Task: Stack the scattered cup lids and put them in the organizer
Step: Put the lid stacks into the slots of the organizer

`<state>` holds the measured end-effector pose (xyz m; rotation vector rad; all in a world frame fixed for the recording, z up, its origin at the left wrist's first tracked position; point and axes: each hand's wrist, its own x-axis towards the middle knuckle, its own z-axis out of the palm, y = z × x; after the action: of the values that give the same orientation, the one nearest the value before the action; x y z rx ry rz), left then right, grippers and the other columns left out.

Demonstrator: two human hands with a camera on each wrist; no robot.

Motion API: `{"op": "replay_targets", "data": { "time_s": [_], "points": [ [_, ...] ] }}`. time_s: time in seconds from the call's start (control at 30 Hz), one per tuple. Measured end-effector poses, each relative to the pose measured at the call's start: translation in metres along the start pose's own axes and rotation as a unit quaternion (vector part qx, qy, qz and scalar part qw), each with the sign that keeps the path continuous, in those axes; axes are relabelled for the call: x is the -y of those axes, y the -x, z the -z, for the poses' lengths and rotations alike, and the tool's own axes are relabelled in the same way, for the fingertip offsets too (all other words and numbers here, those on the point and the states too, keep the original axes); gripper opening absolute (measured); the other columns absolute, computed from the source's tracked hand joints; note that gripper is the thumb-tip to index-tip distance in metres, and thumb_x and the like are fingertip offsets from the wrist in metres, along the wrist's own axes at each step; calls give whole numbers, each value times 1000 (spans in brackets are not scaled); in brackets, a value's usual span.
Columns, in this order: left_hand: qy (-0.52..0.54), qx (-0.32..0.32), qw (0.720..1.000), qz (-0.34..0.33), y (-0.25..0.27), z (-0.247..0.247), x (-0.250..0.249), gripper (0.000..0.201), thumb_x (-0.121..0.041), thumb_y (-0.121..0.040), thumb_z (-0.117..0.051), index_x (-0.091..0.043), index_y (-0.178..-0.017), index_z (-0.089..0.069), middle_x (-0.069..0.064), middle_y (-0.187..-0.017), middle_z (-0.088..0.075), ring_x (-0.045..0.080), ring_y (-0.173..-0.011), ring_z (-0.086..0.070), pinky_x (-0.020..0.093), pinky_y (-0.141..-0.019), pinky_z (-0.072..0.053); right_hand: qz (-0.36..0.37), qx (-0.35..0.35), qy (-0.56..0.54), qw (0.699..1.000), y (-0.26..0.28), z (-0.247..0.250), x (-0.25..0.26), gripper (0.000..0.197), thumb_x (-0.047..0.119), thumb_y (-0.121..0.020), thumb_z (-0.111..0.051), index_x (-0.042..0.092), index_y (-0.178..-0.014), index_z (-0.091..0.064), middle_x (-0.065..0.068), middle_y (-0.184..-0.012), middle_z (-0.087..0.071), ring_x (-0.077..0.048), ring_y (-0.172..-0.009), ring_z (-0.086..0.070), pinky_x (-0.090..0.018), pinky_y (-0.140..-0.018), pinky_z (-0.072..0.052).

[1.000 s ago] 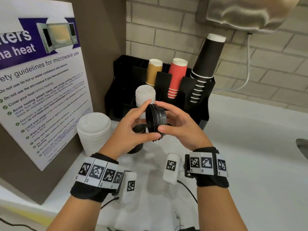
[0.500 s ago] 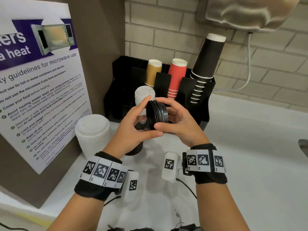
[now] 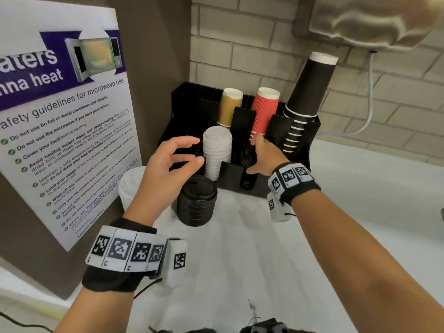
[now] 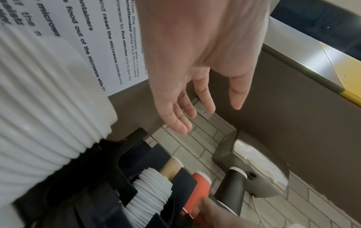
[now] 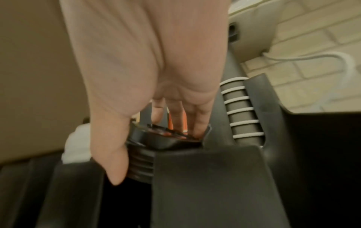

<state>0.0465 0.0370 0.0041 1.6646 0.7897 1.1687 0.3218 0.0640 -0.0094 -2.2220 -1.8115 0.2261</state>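
Gripping light, slippery black lids [image 5: 156,143] by their rims, right hand [image 3: 264,155] is lowered into organizer [image 3: 298,145]; left hand [image 3: 168,164], at 9 o'clock, is spread, holding nothing.

Black organizer [image 3: 182,97] on white desk [image 3: 360,212]: white lid stack [image 3: 217,152], tan [image 3: 230,106], red [image 3: 265,109], black cups [image 3: 307,87]. Right hand [image 3: 266,155] in front slot. Left hand [image 3: 168,162] empty above black lid stack [image 3: 197,200].
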Motion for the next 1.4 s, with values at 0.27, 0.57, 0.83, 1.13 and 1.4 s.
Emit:
{"op": "replay_targets", "data": {
  "time_s": [0.27, 0.57, 0.83, 1.13, 1.4],
  "points": [
    [-15, -4, 1000, 25, 8, 8, -1, 30, -16, -90, -66, -39, -109, -62, -8, -124, -59, 1, -95, -63, 48, -103, -46, -4, 109, 233, 966, -9, -23, 11, 76, 29, -67, -82, 13, -125, -35, -7, -112, -58, -28, -98, -62, -39, -77, -53],
    [-25, -9, 999, 37, 14, 17, 1, 29, -18, -89, -66, -31, -114, -63, -8, -123, -60, -5, -89, -62, 41, -105, -44, -2, 106, 277, 955, -9, -34, 13, 82, 31, -69, -80, 15, -136, -37, -8, -122, -50, -30, -102, -60, -35, -66, -49],
    [-15, -5, 1000, 19, 11, 16, 1, 27, -17, -90, -66, -34, -111, -63, -11, -121, -60, -4, -88, -63, 40, -101, -48, 6, -32, 98, 995, 2, -9, 28, 36, 4, -89, -51, 6, -125, -56, -17, -122, -54, -34, -109, -56, -43, -91, -50],
    [18, 0, 1000, 12, 10, 12, 9, 26, -31, -79, -66, -47, -99, -66, -20, -102, -64, 2, -88, -63, 32, -90, -53, 136, 195, -118, 964, 31, -57, 89, 96, 46, -66, -84, 29, -145, -32, -3, -138, -46, -22, -128, -44, -39, -106, -42],
    [24, -16, 1000, 0, 12, 17, 17, 29, -13, -90, -67, -37, -104, -65, -13, -106, -63, 2, -85, -62, 26, -87, -51, 140, 143, -157, 967, 31, -66, 90, 84, 30, -68, -84, 22, -139, -39, -5, -127, -54, -22, -114, -54, -40, -96, -50]
  ]
}}
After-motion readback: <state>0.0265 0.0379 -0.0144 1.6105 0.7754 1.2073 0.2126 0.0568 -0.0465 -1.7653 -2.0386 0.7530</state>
